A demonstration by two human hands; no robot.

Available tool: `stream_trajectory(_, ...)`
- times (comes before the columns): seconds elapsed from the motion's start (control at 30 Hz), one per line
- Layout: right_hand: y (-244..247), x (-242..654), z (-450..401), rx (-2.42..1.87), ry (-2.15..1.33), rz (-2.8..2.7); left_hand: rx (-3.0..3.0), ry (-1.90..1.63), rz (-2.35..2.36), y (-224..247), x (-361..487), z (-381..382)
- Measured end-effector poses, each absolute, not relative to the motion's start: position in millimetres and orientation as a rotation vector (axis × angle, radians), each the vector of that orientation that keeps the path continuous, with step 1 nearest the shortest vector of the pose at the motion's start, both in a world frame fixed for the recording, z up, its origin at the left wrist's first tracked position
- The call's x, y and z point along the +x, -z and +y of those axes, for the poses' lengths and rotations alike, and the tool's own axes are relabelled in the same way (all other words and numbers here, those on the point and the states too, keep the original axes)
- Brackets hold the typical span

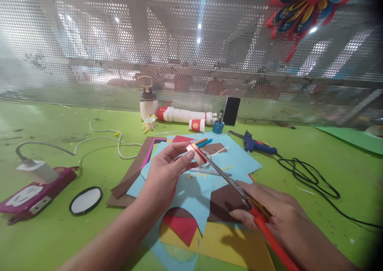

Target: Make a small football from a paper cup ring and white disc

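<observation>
My left hand (pixel 167 165) pinches a small white and red paper cup piece (pixel 198 154) between thumb and fingers, above the middle of the paper pile. Scissors (pixel 227 178) with red handles are in my right hand (pixel 273 209), their blades pointing up and left. The blade tips meet the edge of the cup piece; whether they are around it cannot be made out. Behind the cup piece lie a blue pen (pixel 205 143) and a brown one. Light blue sheets (pixel 191 195) lie below both hands, over brown, yellow and red paper.
A purple power strip (pixel 38 191) and round black-rimmed disc (pixel 85 201) lie left. At the back are a spray bottle (pixel 148 103), stacked cups (pixel 188 115), a single cup (pixel 196 125) and a dark phone (pixel 231 110). A blue glue gun (pixel 257 144) with coiled cable lies right.
</observation>
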State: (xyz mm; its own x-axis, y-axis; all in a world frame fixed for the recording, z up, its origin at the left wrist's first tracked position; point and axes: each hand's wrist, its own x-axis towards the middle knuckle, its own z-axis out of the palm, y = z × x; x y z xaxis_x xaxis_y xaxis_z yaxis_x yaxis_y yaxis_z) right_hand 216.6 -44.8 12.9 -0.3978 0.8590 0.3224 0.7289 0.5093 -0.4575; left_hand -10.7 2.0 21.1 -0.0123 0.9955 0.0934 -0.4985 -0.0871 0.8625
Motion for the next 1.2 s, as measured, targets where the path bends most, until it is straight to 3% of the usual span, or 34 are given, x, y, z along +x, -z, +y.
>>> stream_trajectory(1.2,-7.0,218.9,-41.9,-1.225,-0.225,-2.260,0.830,-1.399,0.734,-15.5,-13.4,4.2)
